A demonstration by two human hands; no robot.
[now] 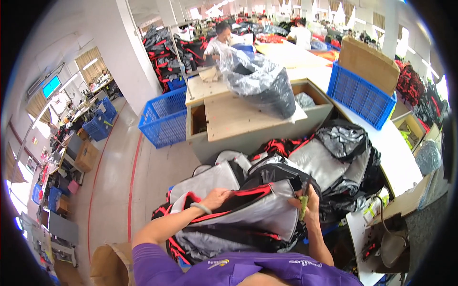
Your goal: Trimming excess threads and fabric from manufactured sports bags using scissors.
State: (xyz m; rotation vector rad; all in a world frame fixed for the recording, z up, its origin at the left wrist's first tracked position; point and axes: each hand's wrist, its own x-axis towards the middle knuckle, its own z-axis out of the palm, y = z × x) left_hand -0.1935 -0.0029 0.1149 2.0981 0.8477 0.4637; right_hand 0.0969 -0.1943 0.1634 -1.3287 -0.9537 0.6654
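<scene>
Silver bag with red trim [257, 209], low in the middle, atop a heap of similar silver, black and red pieces [329, 155]. Around it, from left: open brown carton [109, 264], blue crate [164, 114] beside a grey cabinet [229, 149], wooden board [238, 125] on top under a clear plastic bag [255, 76], second blue crate [355, 93] with brown cardboard, white tabletop [398, 157]. Heap in the way of any reach forward. Left hand [217, 199]: fingers curled on the red edge, forearm slanted. Right hand [309, 202], apart from the left: wrapped round a green-handled tool [304, 206] at the bag's right end, forearm nearly upright. Far left, open grey floor [113, 190] with red lines; ahead, cabinet edge; right, tabletop edge.
</scene>
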